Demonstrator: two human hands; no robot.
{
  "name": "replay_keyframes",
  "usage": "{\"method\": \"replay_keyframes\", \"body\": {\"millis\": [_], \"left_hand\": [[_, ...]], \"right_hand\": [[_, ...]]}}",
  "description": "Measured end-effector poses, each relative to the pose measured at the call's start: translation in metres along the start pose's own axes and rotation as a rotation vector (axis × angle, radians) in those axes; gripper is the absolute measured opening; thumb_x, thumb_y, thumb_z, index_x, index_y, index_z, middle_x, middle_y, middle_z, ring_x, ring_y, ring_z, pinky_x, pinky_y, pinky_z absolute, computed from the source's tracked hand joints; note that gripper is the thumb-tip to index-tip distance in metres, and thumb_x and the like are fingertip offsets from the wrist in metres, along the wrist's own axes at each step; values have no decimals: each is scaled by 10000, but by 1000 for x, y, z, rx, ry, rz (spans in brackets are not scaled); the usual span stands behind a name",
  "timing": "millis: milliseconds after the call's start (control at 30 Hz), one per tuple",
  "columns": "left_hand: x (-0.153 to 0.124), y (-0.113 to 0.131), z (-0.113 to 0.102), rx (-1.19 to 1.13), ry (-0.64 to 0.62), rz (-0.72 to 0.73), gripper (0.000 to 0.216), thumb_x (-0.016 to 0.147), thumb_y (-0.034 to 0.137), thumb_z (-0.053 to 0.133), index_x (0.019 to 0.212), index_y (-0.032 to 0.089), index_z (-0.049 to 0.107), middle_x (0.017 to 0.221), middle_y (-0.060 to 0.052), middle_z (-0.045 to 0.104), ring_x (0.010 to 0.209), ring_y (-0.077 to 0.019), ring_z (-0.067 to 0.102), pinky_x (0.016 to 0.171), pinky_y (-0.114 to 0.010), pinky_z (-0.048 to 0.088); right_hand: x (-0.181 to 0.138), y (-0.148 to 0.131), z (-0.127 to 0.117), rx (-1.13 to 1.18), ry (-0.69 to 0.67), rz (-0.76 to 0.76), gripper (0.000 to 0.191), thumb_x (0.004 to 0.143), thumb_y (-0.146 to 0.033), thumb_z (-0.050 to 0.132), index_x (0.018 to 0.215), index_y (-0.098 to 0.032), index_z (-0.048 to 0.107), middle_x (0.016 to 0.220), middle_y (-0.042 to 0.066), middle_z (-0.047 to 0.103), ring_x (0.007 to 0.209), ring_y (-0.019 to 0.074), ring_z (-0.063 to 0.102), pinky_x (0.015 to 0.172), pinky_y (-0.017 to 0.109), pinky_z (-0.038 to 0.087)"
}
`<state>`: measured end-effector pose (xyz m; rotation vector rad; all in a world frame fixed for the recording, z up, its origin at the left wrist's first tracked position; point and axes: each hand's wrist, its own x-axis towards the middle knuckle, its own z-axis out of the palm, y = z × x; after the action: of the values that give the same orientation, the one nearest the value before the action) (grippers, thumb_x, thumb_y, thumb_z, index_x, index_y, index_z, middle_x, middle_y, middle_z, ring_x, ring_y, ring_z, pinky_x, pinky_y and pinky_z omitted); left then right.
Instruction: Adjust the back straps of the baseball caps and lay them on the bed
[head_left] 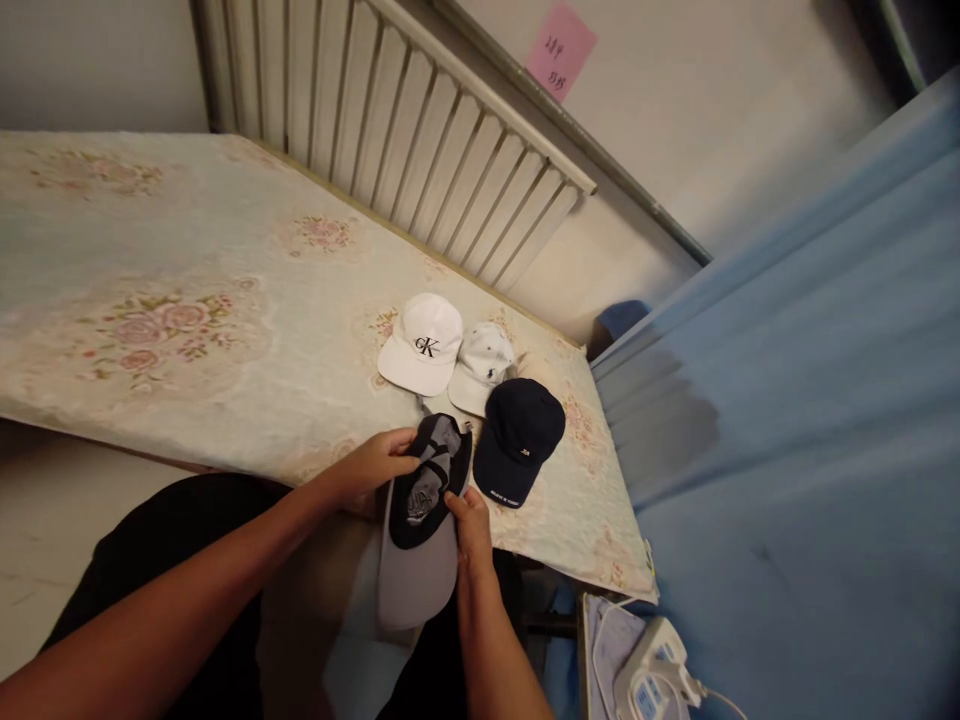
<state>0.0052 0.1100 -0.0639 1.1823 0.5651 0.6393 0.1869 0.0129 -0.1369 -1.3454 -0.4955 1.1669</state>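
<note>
Between my hands I hold a grey baseball cap (421, 580), turned so its dark inside faces me and its brim points down toward my lap. My left hand (384, 458) grips the cap's left edge, thumb over the rim. On the opposite side, my right hand (471, 520) has its thumb on the inner band. Just beyond lie a white cap with black letters (424, 345), a smaller white cap with a little dark emblem (484, 365) and a navy cap (521, 435) with small white writing on its brim.
The caps rest on a bed or table with a floral cover (300, 340). A white radiator (405, 130) runs along the wall behind it. Blue curtain (795, 480) hangs at the right. A white power strip with cables (652, 680) sits at the lower right.
</note>
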Motion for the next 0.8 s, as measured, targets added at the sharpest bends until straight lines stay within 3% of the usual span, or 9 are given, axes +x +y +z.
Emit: {"method": "replay_keyframes", "body": {"millis": [167,400,567,800], "left_hand": [[17,4,-3,150,-123,154,285,755,224,591,1026,156,645,1022,-49,697,996,-231,634,873,-331,496],[40,-13,-37,159,-91,160,317,772,207,588,1080,170,655,1070,-39,703,1027,-238,637,905,-351,492],[43,-6,-58,154,-58,165,323,775,248,619,1085,170,661,1083,-46,709,1038,-247,638,904,-357,493],[45,-1,-77,164,88,266,346,748,277,645,1071,154,665,1052,-58,716,1018,-244,640,898,-356,491]], "right_hand": [[-6,-5,6,85,-50,1,411,621,-246,751,1019,-173,679,881,49,764,767,229,705,695,327,537],[-5,1,9,121,1,6,378,623,-242,759,990,-193,686,851,17,759,741,211,695,692,328,530],[8,-8,20,-117,143,-82,306,613,-270,728,903,-177,696,711,-16,720,610,159,624,625,281,493],[43,-35,41,-562,240,-288,258,669,-341,616,835,-152,673,711,20,696,632,160,589,622,268,467]]}}
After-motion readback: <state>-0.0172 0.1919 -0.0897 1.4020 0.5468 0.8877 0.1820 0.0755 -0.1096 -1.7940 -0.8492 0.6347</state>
